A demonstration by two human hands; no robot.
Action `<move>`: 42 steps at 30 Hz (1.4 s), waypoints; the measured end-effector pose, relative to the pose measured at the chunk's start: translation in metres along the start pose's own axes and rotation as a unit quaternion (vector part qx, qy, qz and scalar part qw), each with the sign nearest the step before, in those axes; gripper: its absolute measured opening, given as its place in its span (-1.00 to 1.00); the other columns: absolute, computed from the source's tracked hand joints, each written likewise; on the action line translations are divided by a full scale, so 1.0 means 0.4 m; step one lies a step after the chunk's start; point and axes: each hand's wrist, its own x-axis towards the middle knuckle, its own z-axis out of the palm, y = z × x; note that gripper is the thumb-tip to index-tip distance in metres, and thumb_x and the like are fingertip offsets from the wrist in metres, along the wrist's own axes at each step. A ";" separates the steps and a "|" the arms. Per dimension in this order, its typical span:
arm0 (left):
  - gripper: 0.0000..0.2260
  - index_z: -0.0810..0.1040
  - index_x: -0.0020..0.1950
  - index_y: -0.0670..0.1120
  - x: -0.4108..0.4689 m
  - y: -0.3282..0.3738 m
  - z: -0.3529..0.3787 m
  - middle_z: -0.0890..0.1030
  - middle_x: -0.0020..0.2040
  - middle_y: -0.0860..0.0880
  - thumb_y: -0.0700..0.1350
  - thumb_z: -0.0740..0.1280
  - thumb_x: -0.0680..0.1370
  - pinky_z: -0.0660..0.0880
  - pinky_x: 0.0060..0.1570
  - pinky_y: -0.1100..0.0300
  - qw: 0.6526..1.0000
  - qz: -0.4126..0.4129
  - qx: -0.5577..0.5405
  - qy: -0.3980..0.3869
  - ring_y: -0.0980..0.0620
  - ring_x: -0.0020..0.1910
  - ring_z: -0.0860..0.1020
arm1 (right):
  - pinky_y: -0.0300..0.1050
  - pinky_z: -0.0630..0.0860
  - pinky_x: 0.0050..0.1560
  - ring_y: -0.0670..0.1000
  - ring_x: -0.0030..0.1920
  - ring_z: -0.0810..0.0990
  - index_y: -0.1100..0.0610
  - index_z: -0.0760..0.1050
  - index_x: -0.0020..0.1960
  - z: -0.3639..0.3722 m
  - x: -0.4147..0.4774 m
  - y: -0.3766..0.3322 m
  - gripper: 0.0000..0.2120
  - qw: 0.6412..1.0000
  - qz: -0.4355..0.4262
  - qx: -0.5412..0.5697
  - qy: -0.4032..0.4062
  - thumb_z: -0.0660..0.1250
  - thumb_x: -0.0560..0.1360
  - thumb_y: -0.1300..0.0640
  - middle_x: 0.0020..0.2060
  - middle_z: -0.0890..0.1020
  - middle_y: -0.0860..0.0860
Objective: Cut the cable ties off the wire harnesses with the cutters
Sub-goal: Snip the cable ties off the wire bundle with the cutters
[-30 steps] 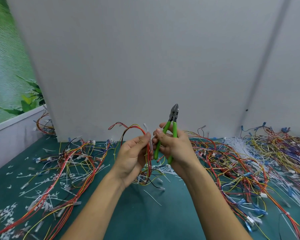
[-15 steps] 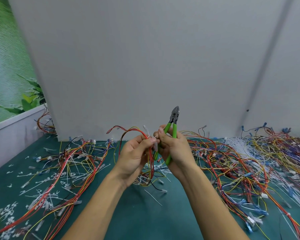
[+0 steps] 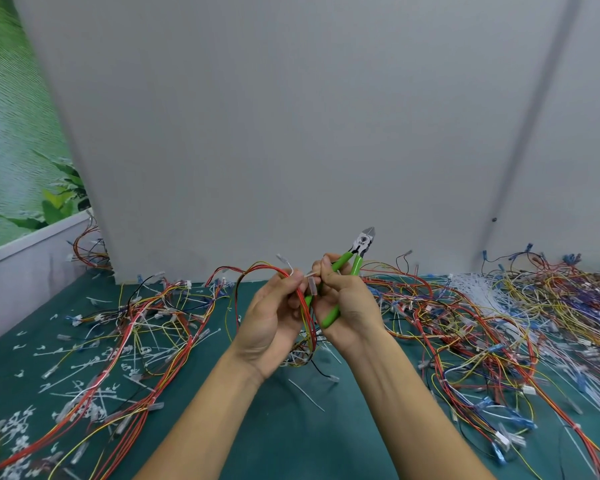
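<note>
My left hand point(image 3: 274, 320) grips a looped wire harness point(image 3: 257, 271) of red, yellow and orange wires, held up above the green table. My right hand point(image 3: 347, 306) holds the green-handled cutters point(image 3: 355, 258) in its palm, jaws pointing up and away from the wires. The thumb and forefinger of that hand pinch a white cable tie point(image 3: 310, 274) at the harness, right beside my left fingertips. A clear tag hangs just below the pinch. The two hands touch each other.
Loose harnesses lie in heaps to the left point(image 3: 146, 320) and right point(image 3: 499, 323) on the green table point(image 3: 291, 438). Cut white ties point(image 3: 84, 375) litter the left side. A bundle of white ties point(image 3: 475, 289) lies far right. A grey wall point(image 3: 291, 133) stands close behind.
My right hand has closed in on the harness and its fingertips now pinch the tie. The cutters have tilted a little to the right. The left hand stays put.
</note>
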 end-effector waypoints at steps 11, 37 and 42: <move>-0.82 0.64 -0.18 -0.09 -0.002 0.017 0.002 0.61 -0.23 -0.03 0.00 0.50 0.37 0.43 -0.33 0.33 0.993 0.058 0.101 0.025 0.14 -0.36 0.43 | -0.01 0.59 -0.33 0.02 -0.38 0.58 0.22 0.49 -0.07 -0.017 0.004 -0.011 -0.86 0.997 -0.012 -0.026 -0.066 0.29 0.66 0.21 -0.31 0.53 0.09; -0.75 0.59 -0.16 -0.09 -0.006 0.012 0.004 0.42 -0.35 -0.06 0.07 0.49 0.42 0.37 -0.43 0.25 0.971 0.079 0.215 0.061 0.07 -0.42 0.35 | 0.14 0.62 -0.15 0.22 -0.29 0.60 0.26 0.51 -0.09 -0.035 0.000 -0.021 -0.84 0.960 -0.061 -0.268 -0.041 0.32 0.65 0.24 -0.27 0.57 0.18; -0.82 0.64 -0.21 0.00 -0.008 0.010 0.000 0.46 -0.36 -0.04 0.08 0.49 0.44 0.39 -0.42 0.25 0.970 0.075 0.223 0.057 0.08 -0.43 0.38 | 0.14 0.63 -0.24 0.24 -0.32 0.59 0.27 0.50 -0.07 -0.035 -0.005 -0.025 -0.85 0.958 -0.055 -0.275 -0.056 0.31 0.66 0.23 -0.30 0.59 0.18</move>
